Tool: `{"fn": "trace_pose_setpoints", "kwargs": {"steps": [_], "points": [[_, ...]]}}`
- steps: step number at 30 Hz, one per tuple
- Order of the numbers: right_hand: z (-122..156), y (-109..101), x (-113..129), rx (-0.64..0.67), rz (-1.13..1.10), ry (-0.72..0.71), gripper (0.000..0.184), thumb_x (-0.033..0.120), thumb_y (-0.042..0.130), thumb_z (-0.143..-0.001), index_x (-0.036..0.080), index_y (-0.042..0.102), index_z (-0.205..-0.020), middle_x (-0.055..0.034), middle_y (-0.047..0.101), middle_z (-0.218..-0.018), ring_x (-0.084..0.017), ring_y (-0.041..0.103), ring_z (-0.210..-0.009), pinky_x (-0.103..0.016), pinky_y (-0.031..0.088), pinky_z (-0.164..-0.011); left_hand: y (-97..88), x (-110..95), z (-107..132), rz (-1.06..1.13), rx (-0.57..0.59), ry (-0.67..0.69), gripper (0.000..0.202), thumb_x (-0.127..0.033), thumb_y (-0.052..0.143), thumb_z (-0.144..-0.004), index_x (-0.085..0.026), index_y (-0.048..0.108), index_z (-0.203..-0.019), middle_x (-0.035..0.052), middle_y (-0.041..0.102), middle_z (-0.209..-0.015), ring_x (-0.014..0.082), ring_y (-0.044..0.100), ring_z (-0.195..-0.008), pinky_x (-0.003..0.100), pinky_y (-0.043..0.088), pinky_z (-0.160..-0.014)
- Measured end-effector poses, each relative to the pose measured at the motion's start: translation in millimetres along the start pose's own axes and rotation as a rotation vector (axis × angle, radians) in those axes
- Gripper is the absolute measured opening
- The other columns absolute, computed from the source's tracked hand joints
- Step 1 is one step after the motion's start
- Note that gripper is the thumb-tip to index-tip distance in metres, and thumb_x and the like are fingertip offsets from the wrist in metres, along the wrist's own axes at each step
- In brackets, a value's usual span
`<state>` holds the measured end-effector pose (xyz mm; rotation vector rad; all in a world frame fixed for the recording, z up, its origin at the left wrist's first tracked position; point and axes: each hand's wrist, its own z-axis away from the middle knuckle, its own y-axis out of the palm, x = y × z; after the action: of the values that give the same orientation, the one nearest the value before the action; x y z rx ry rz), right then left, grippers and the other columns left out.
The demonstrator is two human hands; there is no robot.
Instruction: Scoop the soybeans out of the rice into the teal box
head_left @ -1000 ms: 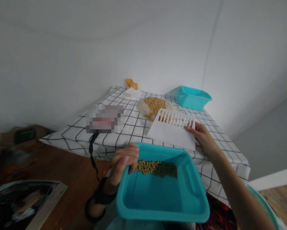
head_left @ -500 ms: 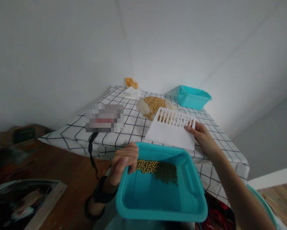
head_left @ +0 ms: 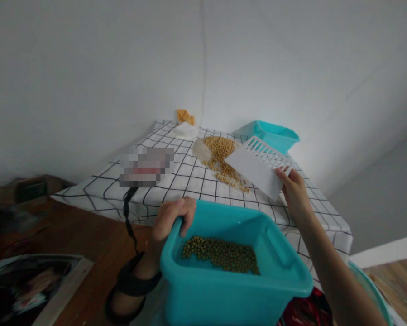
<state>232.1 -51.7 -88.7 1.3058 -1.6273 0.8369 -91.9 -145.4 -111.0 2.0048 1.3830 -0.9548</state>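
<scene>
My left hand grips the left rear corner of a turquoise plastic bin, fingers over the rim. Inside it lies a layer of beans, yellowish at the left and dark green toward the right. My right hand holds a white slotted plastic scoop by its right edge, tilted above the table with its slots toward the back. Left of the scoop, a pile of yellow soybeans lies on the checked cloth beside pale grains, with a trail of beans running toward the front.
A second turquoise bin stands at the table's back right. A white cloth and an orange cloth lie at the back by the wall. A blurred-out object with a black strap sits on the left of the checked tablecloth.
My right hand has moved the scoop to the right and tilted it, uncovering the bean trail. The held bin has tipped, and its beans have slid toward its front.
</scene>
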Motion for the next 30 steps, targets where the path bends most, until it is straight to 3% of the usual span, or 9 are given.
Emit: {"fn": "trace_pose_setpoints", "kwargs": {"steps": [1,4,9,15,23,30], "points": [[0.5,-0.5,0.4,-0.02,-0.002,0.007,0.032,0.046,0.078,-0.08,0.023,0.074,-0.103,-0.0075,0.079,-0.107,-0.029,0.072,-0.097,-0.036,0.055,-0.075,-0.5,-1.0,-1.1,0.038,0.001,-0.052,0.064,-0.031,0.026,-0.108,-0.021,0.044,-0.048,0.0002,0.043,-0.045,0.0193,0.041,-0.054,0.039,0.033,-0.067],[1.3,-0.9,1.2,-0.04,0.016,0.023,0.033,0.046,0.078,-0.079,0.023,0.074,-0.102,-0.0075,0.079,-0.103,-0.029,0.072,-0.094,-0.036,0.054,-0.072,-1.6,-1.1,-2.3,0.111,-0.146,-0.086,0.064,-0.034,0.031,-0.106,-0.022,0.043,-0.044,-0.0009,0.037,-0.043,0.0186,0.036,-0.052,0.039,0.03,-0.064],[0.0,-1.1,-0.7,0.016,0.07,-0.009,0.029,0.046,0.079,-0.079,0.023,0.075,-0.096,-0.005,0.077,-0.095,-0.025,0.068,-0.08,-0.035,0.052,-0.069,-4.3,-0.1,-2.3,0.094,0.018,-0.139,0.066,-0.041,0.034,-0.107,-0.022,0.052,-0.047,0.0006,0.045,-0.046,0.0201,0.043,-0.057,0.039,0.034,-0.066],[0.3,-1.8,-1.6,0.113,0.14,-0.033,0.025,0.047,0.077,-0.082,0.023,0.074,-0.087,-0.0048,0.076,-0.09,-0.025,0.067,-0.08,-0.037,0.052,-0.075,3.7,1.1,-3.5,0.068,-0.04,-0.134,0.065,-0.035,0.035,-0.106,-0.023,0.048,-0.044,-0.0002,0.042,-0.042,0.0192,0.041,-0.054,0.039,0.033,-0.066],[0.5,-0.8,-0.8,0.188,0.115,-0.044,0.028,0.047,0.078,-0.083,0.025,0.075,-0.1,-0.0033,0.076,-0.09,-0.026,0.068,-0.085,-0.04,0.054,-0.083,4.2,-1.0,-2.4,0.01,-0.034,-0.112,0.067,-0.042,0.032,-0.107,-0.024,0.045,-0.044,0.0003,0.042,-0.043,0.0201,0.043,-0.055,0.039,0.036,-0.068],[1.9,0.5,1.2,0.149,0.125,-0.052,0.028,0.049,0.078,-0.082,0.025,0.075,-0.097,-0.0036,0.077,-0.091,-0.027,0.07,-0.087,-0.041,0.055,-0.083,0.4,-2.8,-3.0,-0.05,0.003,-0.085,0.065,-0.039,0.028,-0.107,-0.023,0.044,-0.046,0.0011,0.045,-0.044,0.0201,0.045,-0.056,0.039,0.04,-0.069]]}}
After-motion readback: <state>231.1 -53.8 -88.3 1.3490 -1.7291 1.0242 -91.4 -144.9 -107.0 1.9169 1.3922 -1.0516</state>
